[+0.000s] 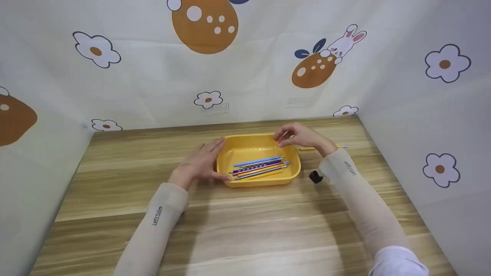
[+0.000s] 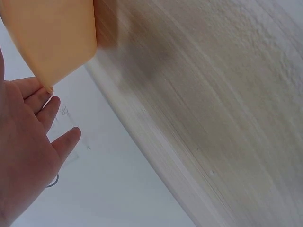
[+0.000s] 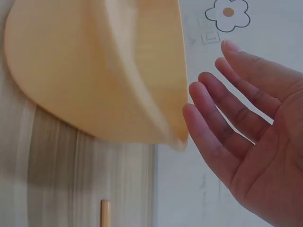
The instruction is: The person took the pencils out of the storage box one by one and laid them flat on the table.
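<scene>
A yellow plastic basin (image 1: 261,183) stands on the table with several pencils (image 1: 257,168) lying side by side in it, among them blue, purple and yellow ones. My left hand (image 1: 203,161) rests at the basin's left side, fingers along the rim and thumb near the front left corner. In the left wrist view, fingertips (image 2: 43,92) touch the rim's corner. My right hand (image 1: 299,136) hovers over the back right rim with loosely bent fingers. Its palm shows in the right wrist view with nothing in it.
Right of the basin, a yellow pencil with a blue end (image 1: 342,147) lies on the wooden table (image 1: 245,230), partly behind the right wrist. A small black object (image 1: 316,176) shows beside the right sleeve. Patterned cloth walls (image 1: 253,76) stand behind and at both sides.
</scene>
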Demonstrator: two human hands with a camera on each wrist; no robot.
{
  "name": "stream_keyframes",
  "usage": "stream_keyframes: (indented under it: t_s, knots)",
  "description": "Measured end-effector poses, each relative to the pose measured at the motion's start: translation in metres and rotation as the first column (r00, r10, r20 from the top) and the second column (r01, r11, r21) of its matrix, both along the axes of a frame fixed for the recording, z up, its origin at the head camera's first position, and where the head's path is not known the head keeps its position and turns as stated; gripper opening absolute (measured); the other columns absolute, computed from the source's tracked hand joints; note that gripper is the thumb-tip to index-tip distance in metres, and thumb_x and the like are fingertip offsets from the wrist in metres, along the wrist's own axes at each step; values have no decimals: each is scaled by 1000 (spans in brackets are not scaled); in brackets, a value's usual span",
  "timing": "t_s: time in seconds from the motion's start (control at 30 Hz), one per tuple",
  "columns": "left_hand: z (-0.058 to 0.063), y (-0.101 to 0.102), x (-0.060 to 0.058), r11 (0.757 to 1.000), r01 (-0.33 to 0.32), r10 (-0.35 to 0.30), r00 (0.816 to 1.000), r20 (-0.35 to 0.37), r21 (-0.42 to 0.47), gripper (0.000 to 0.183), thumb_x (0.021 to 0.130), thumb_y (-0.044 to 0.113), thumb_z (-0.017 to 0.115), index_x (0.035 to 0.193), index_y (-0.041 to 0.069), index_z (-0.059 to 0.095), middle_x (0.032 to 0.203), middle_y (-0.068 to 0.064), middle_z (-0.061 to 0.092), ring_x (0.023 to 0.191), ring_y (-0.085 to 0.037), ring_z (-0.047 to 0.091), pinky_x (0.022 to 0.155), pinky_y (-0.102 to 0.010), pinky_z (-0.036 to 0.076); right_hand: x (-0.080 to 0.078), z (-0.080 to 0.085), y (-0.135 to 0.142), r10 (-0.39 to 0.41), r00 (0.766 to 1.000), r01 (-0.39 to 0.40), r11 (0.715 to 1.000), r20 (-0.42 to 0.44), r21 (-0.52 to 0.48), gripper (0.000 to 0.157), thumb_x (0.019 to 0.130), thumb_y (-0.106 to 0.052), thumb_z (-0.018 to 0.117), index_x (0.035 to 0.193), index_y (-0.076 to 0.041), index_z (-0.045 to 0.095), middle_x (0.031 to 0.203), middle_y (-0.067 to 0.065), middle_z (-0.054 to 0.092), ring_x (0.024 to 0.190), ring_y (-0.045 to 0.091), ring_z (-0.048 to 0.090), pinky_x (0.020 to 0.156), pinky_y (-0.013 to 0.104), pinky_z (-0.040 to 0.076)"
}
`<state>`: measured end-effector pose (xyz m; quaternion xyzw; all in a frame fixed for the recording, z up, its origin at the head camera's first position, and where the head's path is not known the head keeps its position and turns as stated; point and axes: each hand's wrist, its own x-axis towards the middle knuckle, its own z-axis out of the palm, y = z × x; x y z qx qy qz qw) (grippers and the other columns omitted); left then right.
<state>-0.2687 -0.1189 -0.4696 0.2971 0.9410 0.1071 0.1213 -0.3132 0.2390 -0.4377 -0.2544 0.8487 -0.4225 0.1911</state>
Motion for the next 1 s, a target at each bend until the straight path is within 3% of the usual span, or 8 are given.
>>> stream_keyframes:
  t_s: [0.23,0.47,0.73,0.87,1.0]
  knots:
    - [1,-2,1,1000,-26,26,999,19,0,127,71,79,67,161,12,10,170,-6,11,157,-26,13,128,-53,14,-10,10,-29,86,993,-94,990,80,101,30,90,-6,72,118,4,67,124,28,66,109,31,67,97,35,58]
    - [1,-1,3,1000,-25,25,1000,17,8,128,70,82,66,161,10,11,170,-6,10,157,-26,12,128,-53,13,-21,13,-55,162,977,-189,958,137,216,35,91,-10,71,124,1,66,123,24,67,104,24,67,92,32,59]
    - [0,3,3,1000,-7,7,1000,21,15,128,70,79,68,161,10,11,170,-7,8,157,-26,12,128,-53,12,-26,5,-74,225,933,-310,898,279,311,37,93,-4,67,130,-1,62,125,21,64,105,21,64,95,32,57]
    - [-1,2,2,1000,-4,4,1000,13,21,128,70,81,67,161,9,12,170,-6,9,157,-26,13,128,-52,13,-28,3,-81,231,914,-356,850,333,389,41,93,-7,67,133,-8,61,127,14,64,113,23,60,101,36,53]
    - [0,-2,2,1000,-2,2,1000,0,24,128,70,81,66,161,8,13,170,-7,11,157,-25,14,128,-51,15,-29,4,-91,209,901,-379,807,381,453,42,91,-10,70,132,-10,61,125,10,63,110,19,58,97,32,52]
